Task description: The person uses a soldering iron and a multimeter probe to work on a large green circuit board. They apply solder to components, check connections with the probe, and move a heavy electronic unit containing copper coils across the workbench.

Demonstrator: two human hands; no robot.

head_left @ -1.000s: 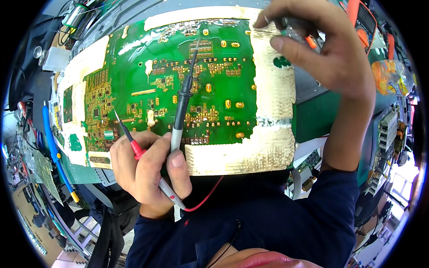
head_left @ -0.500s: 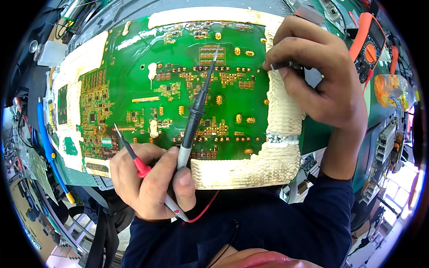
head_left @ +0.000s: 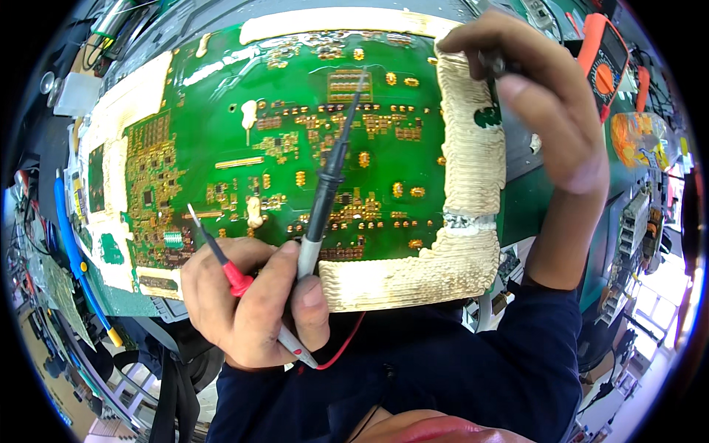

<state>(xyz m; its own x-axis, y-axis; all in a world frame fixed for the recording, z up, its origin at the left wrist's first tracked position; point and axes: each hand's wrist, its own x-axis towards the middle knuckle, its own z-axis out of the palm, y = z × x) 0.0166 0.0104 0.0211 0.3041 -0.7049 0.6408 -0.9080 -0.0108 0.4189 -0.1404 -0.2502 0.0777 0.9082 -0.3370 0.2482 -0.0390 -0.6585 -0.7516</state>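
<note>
A large green circuit board (head_left: 295,177) lies before me, bordered by thick cream-coloured ridged strips (head_left: 476,170). My left hand (head_left: 255,303), at its near edge, is closed around two multimeter probes. The black probe (head_left: 329,184) slants up and away over the middle of the board. The red probe (head_left: 235,277) points up to the left; whether either tip touches the board I cannot tell. Above the right strip's far end, my right hand (head_left: 543,96) is curled and blurred. Between its fingers is a small dark thing (head_left: 496,65), too smeared to name.
An orange-cased multimeter (head_left: 602,70) lies at the far right, with a clear bag of orange things (head_left: 639,140) nearer. A blue tool with a yellow end (head_left: 72,244) lies on the left. Beside the right strip, a pale scrap (head_left: 535,143) rests on the green mat.
My right hand has moved away along the right strip, uncovering a green gap in the cream material. My left hand still holds both probes. The board has shifted slightly in view.
</note>
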